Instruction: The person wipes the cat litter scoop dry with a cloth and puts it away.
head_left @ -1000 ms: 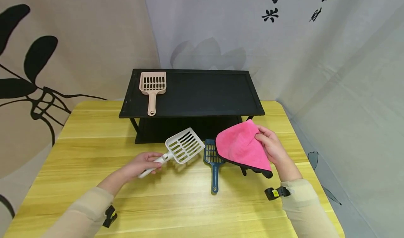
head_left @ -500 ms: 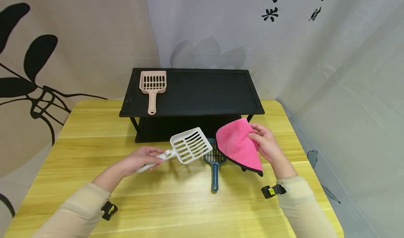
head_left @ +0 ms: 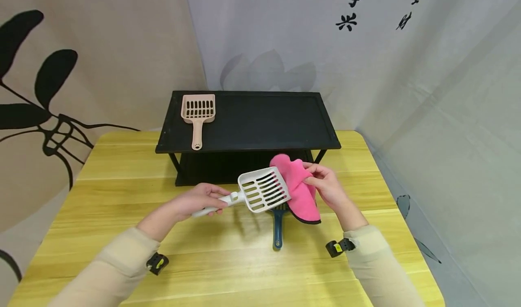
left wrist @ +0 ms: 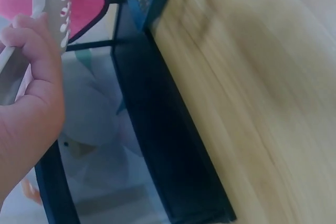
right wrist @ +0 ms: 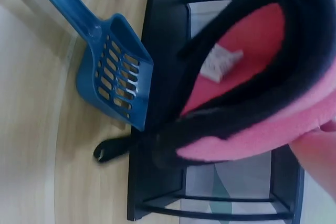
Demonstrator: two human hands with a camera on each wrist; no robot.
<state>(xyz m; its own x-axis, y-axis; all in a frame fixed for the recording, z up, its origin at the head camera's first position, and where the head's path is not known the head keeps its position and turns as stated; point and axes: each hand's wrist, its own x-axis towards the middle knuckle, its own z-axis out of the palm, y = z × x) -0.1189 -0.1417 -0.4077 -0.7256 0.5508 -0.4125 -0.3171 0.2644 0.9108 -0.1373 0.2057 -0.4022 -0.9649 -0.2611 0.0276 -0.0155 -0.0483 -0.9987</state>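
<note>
white scoop (head_left: 264,189) held over table (head_left: 228,266) in L hand (head_left: 201,200), fingers curled rnd handle. cloth (head_left: 302,198) pinched in R hand (head_left: 329,188), partly covered by scoop in head view, can't tell if touched. blue scoop (head_left: 278,229) seen on table below, beige scoop (head_left: 197,119) on rack (head_left: 264,121) top.

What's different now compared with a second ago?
The left hand has moved the white scoop rightward, and the right hand has brought the pink cloth leftward; in the head view the two now meet. Nothing was newly gripped or let go. The blue scoop, beige scoop and black rack stayed put.
</note>
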